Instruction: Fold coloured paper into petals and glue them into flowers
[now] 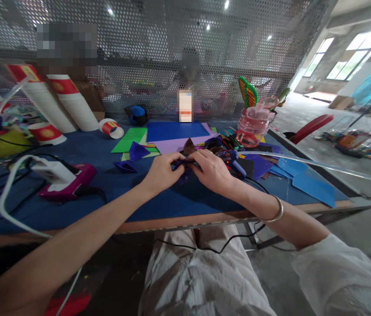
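Head view: hands (pixel 188 169) largely hide purple paper (pixel 185 163).

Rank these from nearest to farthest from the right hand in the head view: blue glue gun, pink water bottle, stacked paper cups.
1. blue glue gun, just right of the right hand.
2. pink water bottle, behind, to the right.
3. stacked paper cups, far left, by the mesh.

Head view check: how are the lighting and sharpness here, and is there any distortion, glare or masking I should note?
Head view: daylight from the windows blows out at upper right; ceiling lights glare as small spots through the perforated screen; wide-angle lens bows the table edge; pixelated blocks mask spots along the screen; left hand and right hand are fairly sharp, but the small dark purple paper piece between them is dim.
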Motion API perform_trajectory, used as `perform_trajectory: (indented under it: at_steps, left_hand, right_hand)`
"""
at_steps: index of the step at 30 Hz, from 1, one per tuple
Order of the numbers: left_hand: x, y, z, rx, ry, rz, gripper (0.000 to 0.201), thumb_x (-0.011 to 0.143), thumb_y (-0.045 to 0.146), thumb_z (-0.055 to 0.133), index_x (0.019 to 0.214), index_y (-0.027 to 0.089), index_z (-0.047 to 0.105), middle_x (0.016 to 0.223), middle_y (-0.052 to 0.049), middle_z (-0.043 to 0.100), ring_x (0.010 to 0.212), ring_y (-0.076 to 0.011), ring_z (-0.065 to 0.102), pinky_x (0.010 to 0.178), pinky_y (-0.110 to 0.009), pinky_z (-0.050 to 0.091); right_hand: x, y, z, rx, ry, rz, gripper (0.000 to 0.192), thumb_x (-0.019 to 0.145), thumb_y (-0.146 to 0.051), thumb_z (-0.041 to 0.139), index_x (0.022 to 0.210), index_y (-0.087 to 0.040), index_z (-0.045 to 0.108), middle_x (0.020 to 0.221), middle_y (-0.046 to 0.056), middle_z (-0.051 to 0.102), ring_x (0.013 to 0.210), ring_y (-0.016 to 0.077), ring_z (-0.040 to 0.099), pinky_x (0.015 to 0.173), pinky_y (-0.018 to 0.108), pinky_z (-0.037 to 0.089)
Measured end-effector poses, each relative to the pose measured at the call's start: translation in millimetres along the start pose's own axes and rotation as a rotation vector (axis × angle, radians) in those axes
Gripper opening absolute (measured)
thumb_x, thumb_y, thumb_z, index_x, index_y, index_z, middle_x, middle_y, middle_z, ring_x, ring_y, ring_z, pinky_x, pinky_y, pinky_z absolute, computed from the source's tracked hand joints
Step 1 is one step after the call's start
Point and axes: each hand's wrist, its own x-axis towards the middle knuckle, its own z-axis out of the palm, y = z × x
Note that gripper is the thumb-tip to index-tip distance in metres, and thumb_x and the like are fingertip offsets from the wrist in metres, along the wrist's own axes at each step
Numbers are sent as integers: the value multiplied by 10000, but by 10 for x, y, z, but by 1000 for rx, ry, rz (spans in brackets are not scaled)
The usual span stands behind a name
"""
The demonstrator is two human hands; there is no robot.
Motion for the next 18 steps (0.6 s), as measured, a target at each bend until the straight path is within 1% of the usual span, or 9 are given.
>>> perform_trajectory:
  at_steps: [4,10,15,18]
  left_hand:
    - [10,-21,3,-50,-4,-3,195,810,273,590,872,182,751,842,-41,792,757,-202,704,713,-294,539]
    - [3,-6,2,-120,-43,-2,159,796,270,602,827,186,733,813,-35,778,772,-207,706,777,-321,557]
    - [9,6,-3,-140,-64,-55,189,796,274,596,890,184,733,827,-31,775,771,-201,700,755,-314,563]
    - [21,9,-1,-210,-60,-95,194,788,265,619,935,192,724,911,-45,785,841,-209,719,784,-318,582]
  right_hand:
    - [-3,6,-10,31,-2,-1,189,995,-146,495,998,-184,680,989,102,704,947,219,630,832,331,483]
    - [13,19,-30,130,15,22,173,942,-109,521,939,-182,678,944,85,711,919,210,643,811,318,468]
    - [20,12,-42,205,30,71,125,934,-137,537,910,-181,652,914,71,712,847,187,638,784,302,461]
    - [19,12,-39,190,48,84,112,937,-155,546,920,-183,652,905,69,714,839,188,639,772,300,459]
